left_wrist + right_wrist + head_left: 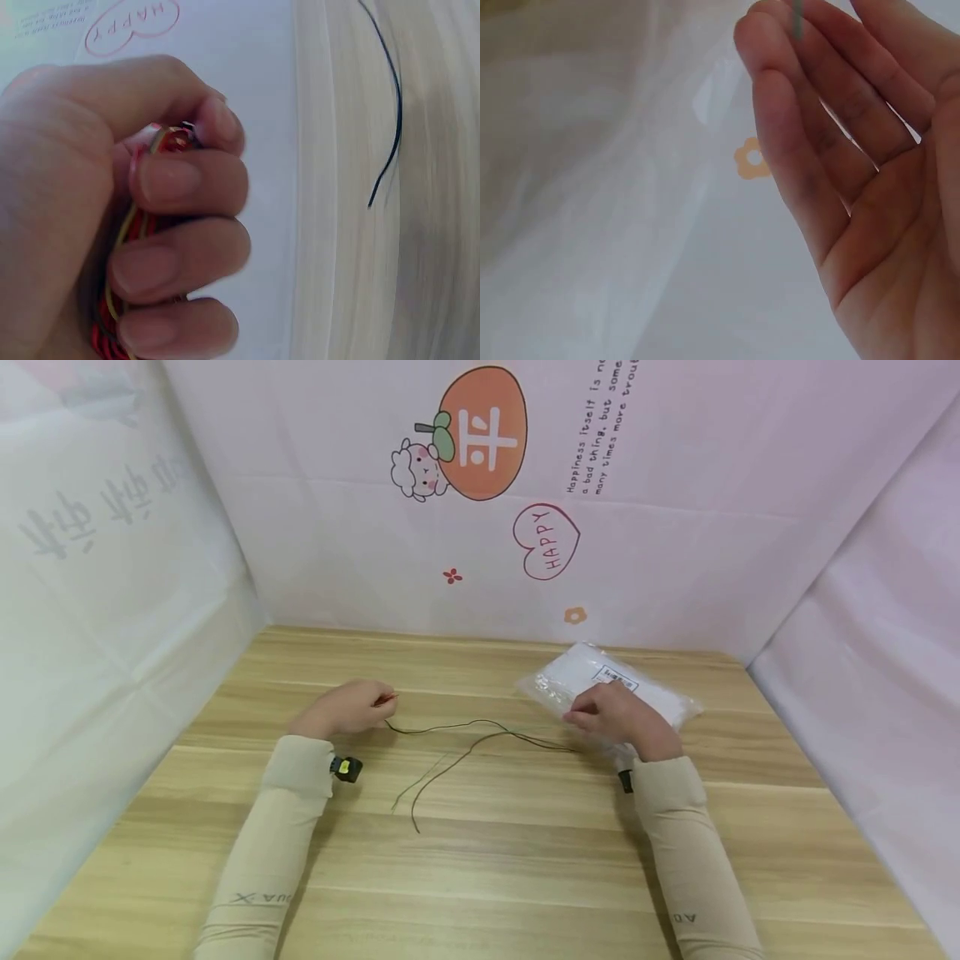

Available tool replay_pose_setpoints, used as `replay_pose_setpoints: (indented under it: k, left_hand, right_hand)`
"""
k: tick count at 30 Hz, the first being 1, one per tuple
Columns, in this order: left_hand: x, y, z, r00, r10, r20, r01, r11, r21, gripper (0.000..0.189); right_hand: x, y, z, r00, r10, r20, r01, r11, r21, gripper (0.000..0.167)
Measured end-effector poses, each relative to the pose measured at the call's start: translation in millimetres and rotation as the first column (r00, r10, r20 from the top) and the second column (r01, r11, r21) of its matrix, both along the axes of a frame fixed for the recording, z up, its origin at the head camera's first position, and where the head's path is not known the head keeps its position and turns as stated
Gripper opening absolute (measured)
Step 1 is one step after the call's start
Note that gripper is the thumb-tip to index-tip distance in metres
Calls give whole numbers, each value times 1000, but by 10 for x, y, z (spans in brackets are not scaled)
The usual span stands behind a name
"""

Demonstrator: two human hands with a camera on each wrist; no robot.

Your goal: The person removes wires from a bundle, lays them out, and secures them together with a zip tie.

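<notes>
My left hand is curled round a bundle of thin red and yellow wires, seen between its fingers in the left wrist view. A dark wire runs from near this hand across the wooden table towards the right. Loose ends of another dark wire and a thin green wire lie mid-table. My right hand is over the clear plastic package, thumb and forefinger together. At its fingertips a short green wire end shows; the pinch itself is cut off in the right wrist view.
A clear plastic package with white contents and a printed label lies at the back right of the wooden table. White printed cloth walls in the table at the back and both sides.
</notes>
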State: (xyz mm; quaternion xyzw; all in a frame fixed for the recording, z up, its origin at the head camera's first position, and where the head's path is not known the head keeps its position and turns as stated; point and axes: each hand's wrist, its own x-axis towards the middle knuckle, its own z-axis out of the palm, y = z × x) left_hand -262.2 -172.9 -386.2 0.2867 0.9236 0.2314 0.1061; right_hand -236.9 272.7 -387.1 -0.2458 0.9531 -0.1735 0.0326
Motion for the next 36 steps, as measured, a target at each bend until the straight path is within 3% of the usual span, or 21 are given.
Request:
replay_pose_setpoints:
  k: [13,20,28,36]
  left_hand:
    - [104,352,35,988,-114,-104,113,994,-14,34]
    - [167,514,26,977,-163,-140,161,987,-26,34]
    - [247,696,20,947,-241,-214,233,970,-63,30]
    - [340,847,2,920,-302,-250,288,953,-95,27]
  right_hand:
    - [102,-65,201,997,-27,-67,27,1000,-1,28]
    - [167,-242,257,992,31,-121,-37,998,-53,17]
    - [237,-515,255,982,108,-152,-124,987,-105,9]
    - [283,-751,214,956,208,-205,-234,966,-113,9]
